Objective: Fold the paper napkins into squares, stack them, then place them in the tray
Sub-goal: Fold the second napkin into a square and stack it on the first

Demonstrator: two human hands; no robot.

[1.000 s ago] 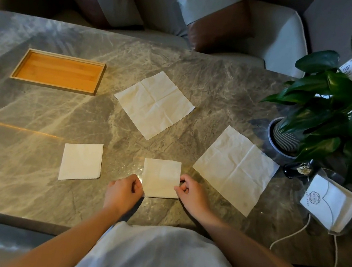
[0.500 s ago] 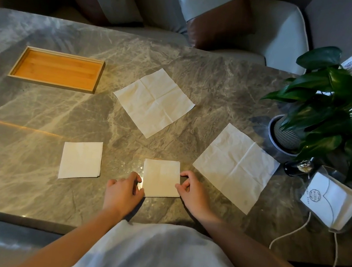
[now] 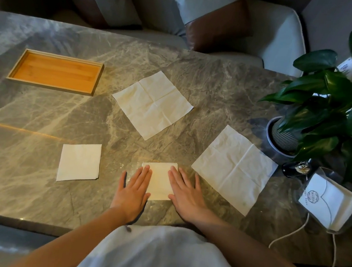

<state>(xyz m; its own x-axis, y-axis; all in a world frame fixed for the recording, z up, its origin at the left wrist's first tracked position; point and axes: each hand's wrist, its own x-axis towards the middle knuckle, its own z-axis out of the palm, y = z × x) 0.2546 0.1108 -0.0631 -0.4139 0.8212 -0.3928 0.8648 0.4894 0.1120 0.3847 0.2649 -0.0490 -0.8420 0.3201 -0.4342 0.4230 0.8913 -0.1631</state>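
Note:
A folded square napkin lies near the table's front edge. My left hand rests flat on its left side and my right hand flat on its right side, fingers spread. Another folded napkin lies to the left, apart from my hands. Two unfolded napkins lie flat: one at mid-table and one to the right. The wooden tray sits at the far left with nothing in it.
A potted plant stands at the right edge. In front of it are a small dark object, a clear holder with white napkins and a white cable. Sofa cushions lie beyond the marble table.
Both hands went from pinching the folded napkin's side edges to lying flat and spread on top of it. The other napkins and the tray have not moved.

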